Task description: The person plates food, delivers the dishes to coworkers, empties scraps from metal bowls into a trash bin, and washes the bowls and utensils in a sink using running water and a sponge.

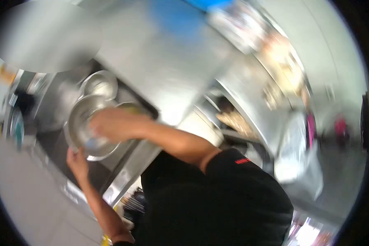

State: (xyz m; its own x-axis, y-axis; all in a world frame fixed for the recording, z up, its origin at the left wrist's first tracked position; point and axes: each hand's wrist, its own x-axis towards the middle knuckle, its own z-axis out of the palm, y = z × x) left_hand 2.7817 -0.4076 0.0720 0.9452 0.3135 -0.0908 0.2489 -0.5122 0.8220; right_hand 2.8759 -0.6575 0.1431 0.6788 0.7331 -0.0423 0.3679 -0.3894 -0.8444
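The left hand (77, 162) pinches the near edge of a large metal bowl (74, 119); the right hand (115, 124), over its inside, is too blurred to tell its grip. Beyond both hands sits a smaller metal bowl (88, 84).

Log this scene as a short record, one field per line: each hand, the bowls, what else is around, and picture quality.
left hand: at the rim of the large metal bowl, holding it
right hand: over the inside of the same bowl; blurred, grip unclear
small bowl: beside the large one, on the side away from the left hand
inside large bowl: a blue patch, too blurred to name
elsewhere: plastic bag at the picture's right
clothing: black shirt
picture quality: heavy blur
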